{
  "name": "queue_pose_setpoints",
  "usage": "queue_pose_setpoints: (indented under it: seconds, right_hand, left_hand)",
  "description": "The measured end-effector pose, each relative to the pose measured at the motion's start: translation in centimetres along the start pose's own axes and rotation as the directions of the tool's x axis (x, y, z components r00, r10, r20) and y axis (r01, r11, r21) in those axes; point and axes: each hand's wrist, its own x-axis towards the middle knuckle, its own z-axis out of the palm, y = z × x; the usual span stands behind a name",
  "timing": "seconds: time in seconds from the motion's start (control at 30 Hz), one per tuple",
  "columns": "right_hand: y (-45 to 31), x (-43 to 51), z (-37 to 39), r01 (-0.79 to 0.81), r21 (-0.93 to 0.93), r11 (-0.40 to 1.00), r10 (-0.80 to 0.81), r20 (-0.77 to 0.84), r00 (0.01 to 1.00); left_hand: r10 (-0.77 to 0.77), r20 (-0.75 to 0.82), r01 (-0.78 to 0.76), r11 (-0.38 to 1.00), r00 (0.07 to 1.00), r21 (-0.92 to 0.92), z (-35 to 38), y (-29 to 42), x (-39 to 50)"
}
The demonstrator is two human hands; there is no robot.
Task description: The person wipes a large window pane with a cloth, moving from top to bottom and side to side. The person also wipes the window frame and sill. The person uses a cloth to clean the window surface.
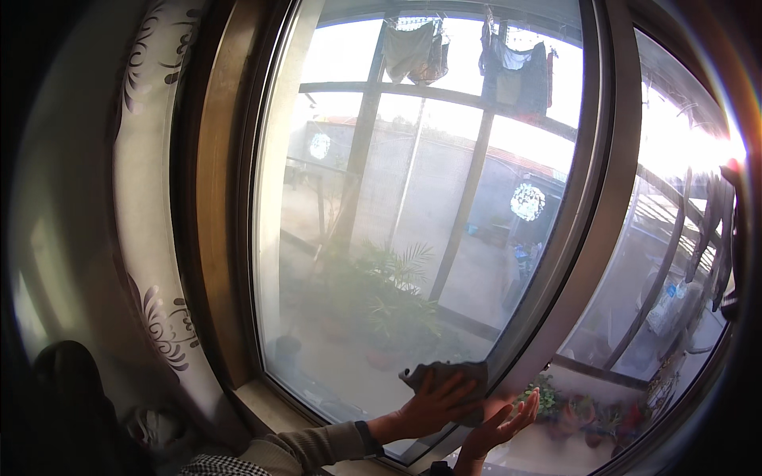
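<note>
My left hand (425,409) lies spread over a grey cloth (464,381) and presses it against the lower right of the window pane (381,285). The cloth is crumpled, with its upper edge folded and uneven. Just right of it, my right hand (500,425) is raised with the palm turned up and the fingers slightly bent, holding nothing. It is close to the metal window frame (539,351); whether it touches the frame, I cannot tell. A dark band shows at the right wrist. The glass looks hazy.
A pale patterned curtain (146,226) hangs left of the brown window jamb (220,196). The sill (271,404) runs below the pane. Beyond the glass are green plants (387,297), hanging laundry (515,71) and potted plants (586,413). Bright sunlight enters at the right.
</note>
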Motion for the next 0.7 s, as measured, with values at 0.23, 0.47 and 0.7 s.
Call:
queue_pose_setpoints:
  seconds: [0.23,0.47,0.7]
  right_hand:
    - [-0.6,0.0,2.2,0.085,-0.002,0.996,-0.085,-0.030,0.996]
    - [0.6,-0.5,2.4,0.124,-0.066,0.990,-0.128,-0.059,0.990]
    - [1.3,-1.4,2.9,0.063,-0.045,0.997,-0.066,-0.046,0.997]
  left_hand:
    - [-0.086,0.095,0.079,0.994,0.992,0.072,-0.6,-6.1,-6.2]
    - [-0.620,-0.532,0.592,0.766,0.577,-0.250,-8.5,-16.6,2.1]
    - [-0.053,-0.011,0.053,0.998,0.999,0.040,-5.2,-10.2,-3.5]
